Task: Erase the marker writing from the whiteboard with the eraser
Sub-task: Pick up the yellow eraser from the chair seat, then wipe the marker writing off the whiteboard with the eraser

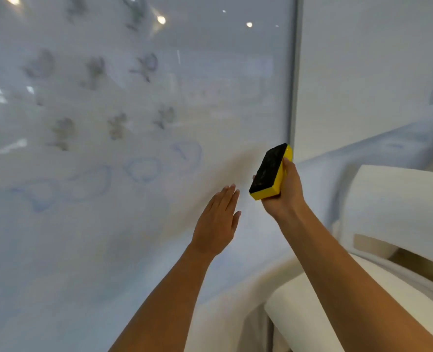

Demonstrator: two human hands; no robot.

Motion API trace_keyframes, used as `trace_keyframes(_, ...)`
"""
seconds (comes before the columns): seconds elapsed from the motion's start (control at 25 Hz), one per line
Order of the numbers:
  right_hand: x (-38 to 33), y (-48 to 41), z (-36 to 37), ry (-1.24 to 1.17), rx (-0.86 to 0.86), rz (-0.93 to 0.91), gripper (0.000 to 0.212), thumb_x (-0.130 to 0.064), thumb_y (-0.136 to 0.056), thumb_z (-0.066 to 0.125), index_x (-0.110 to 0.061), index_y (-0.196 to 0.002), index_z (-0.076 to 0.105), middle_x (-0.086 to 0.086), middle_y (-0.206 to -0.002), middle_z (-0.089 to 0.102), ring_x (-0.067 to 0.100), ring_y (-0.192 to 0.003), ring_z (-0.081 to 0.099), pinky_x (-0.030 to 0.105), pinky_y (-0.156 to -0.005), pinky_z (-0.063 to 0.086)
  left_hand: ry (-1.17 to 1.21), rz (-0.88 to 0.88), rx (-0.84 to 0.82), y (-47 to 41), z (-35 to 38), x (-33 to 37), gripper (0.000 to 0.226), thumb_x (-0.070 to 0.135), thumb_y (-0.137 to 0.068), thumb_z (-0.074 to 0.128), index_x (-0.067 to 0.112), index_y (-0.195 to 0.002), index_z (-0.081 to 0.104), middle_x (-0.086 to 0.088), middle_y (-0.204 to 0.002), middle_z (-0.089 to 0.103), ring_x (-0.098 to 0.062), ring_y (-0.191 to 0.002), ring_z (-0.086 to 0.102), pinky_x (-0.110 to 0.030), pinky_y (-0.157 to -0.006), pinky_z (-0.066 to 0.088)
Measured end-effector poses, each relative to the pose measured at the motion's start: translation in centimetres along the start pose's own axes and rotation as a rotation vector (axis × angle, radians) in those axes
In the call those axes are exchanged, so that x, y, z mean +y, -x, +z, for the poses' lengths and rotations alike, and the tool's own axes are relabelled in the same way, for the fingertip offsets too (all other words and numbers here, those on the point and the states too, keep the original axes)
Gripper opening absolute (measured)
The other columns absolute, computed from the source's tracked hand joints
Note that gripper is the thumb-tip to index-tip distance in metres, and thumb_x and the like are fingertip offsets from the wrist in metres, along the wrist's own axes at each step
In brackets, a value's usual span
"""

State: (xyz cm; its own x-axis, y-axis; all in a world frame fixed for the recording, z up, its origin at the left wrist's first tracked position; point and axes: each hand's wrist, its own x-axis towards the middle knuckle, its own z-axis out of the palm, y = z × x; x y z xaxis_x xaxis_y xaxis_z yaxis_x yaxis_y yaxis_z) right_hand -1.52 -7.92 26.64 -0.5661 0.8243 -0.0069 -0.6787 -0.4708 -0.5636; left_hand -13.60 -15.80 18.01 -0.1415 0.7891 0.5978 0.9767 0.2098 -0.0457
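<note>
The whiteboard (pixel 139 224) fills most of the view, with blurred grey-green marks (pixel 144 66) above and faint blue loops (pixel 143 170) lower down. The right hand (pixel 284 191) holds the yellow eraser (pixel 271 172) just off the board near its right edge, fingers closed around it, black felt turned to the board. The left hand (pixel 218 219) is flat and open. Wiping seems not yet begun; next, the felt must press on the blue loops.

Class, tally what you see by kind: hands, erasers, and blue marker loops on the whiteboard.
hands: 2, left hand and right hand
eraser: 1
blue marker loops: 4
Total: 7
</note>
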Motion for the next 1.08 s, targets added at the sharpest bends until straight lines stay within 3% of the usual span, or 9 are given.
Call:
trace_keyframes(0.12,0.2,0.8,5.8,0.030,-0.050,-0.040,0.045,-0.039,-0.099,0.043,-0.024,-0.141,0.038,0.004,-0.136,0.051,0.025,-0.116,0.054,0.035,-0.086,0.048,-0.087,0.006,0.142,-0.3,-5.2,-2.9,0.046,0.020,-0.097,0.048,0.002,-0.139,0.041,-0.014,-0.147,0.041,-0.028,-0.137,0.038,-0.039,-0.113,0.029)
trace_keyframes(0.24,0.5,2.4,11.2,0.118,-0.074,-0.080,0.032,-0.041,-0.094,0.051,-0.026,-0.122,0.052,-0.002,-0.102,0.062,0.017,-0.086,0.061,0.030,-0.070,0.052,-0.205,-0.006,0.260,-0.1,-10.7,-5.7,0.041,0.019,-0.096,0.042,0.004,-0.134,0.049,-0.012,-0.143,0.047,-0.027,-0.133,0.044,-0.041,-0.110,0.035)
trace_keyframes(0.4,0.8,4.1,17.4,0.216,-0.056,-0.146,0.015,-0.041,-0.089,0.060,-0.027,-0.083,0.057,-0.003,-0.087,0.060,0.020,-0.086,0.060,0.035,-0.080,0.051,-0.378,-0.089,0.396,0.6,-17.8,-9.7,0.042,0.020,-0.096,0.037,0.009,-0.133,0.050,-0.008,-0.144,0.047,-0.025,-0.133,0.044,-0.039,-0.111,0.031)
trace_keyframes(0.48,1.3,5.1,20.3,0.257,-0.070,-0.225,0.019,-0.038,-0.089,0.060,-0.028,-0.074,0.055,-0.004,-0.081,0.057,0.021,-0.084,0.057,0.032,-0.074,0.049,-0.458,-0.133,0.449,1.4,-21.2,-11.8,0.043,0.020,-0.095,0.037,0.009,-0.134,0.049,-0.008,-0.145,0.046,-0.026,-0.133,0.044,-0.040,-0.111,0.030)
trace_keyframes(0.56,1.9,5.8,22.9,0.327,-0.104,-0.328,0.018,-0.038,-0.089,0.059,-0.022,-0.081,0.059,-0.003,-0.083,0.056,0.019,-0.085,0.053,0.029,-0.073,0.047,-0.518,-0.180,0.488,2.3,-24.5,-14.0,0.043,0.021,-0.096,0.036,0.008,-0.136,0.047,-0.009,-0.146,0.044,-0.027,-0.134,0.042,-0.040,-0.112,0.028)
trace_keyframes(0.72,3.1,6.8,27.8,0.438,-0.195,-0.521,0.050,-0.044,-0.087,0.061,-0.014,-0.126,0.056,0.006,-0.129,0.057,0.022,-0.117,0.053,0.037,-0.102,0.044,-0.603,-0.283,0.560,3.9,-30.4,-17.8,0.043,0.019,-0.097,0.041,0.008,-0.138,0.043,-0.010,-0.149,0.039,-0.028,-0.138,0.035,-0.041,-0.115,0.023)
trace_keyframes(0.84,3.8,8.0,30.9,0.511,-0.245,-0.752,0.052,-0.042,-0.087,0.063,-0.003,-0.121,0.056,0.015,-0.126,0.055,0.023,-0.111,0.052,0.029,-0.093,0.042,-0.652,-0.342,0.613,5.0,-34.3,-20.0,0.044,0.017,-0.098,0.041,0.006,-0.141,0.039,-0.012,-0.151,0.035,-0.028,-0.140,0.031,-0.042,-0.116,0.023)
trace_keyframes(0.96,4.8,9.4,34.0,0.638,-0.350,-0.957,0.049,-0.043,-0.087,0.063,-0.014,-0.126,0.054,0.003,-0.122,0.052,0.011,-0.108,0.050,0.015,-0.084,0.035,-0.681,-0.402,0.670,6.3,-37.7,-22.1,0.046,0.018,-0.098,0.038,0.005,-0.142,0.035,-0.013,-0.152,0.033,-0.029,-0.141,0.029,-0.043,-0.116,0.022)
trace_keyframes(1.08,6.2,10.7,36.8,0.774,-0.442,-1.202,0.045,-0.043,-0.086,0.063,-0.018,-0.123,0.053,0.003,-0.121,0.050,0.014,-0.107,0.048,0.022,-0.082,0.036,-0.685,-0.461,0.729,7.8,-40.3,-24.4,0.048,0.018,-0.099,0.037,0.005,-0.145,0.030,-0.013,-0.153,0.030,-0.029,-0.143,0.025,-0.041,-0.117,0.019)
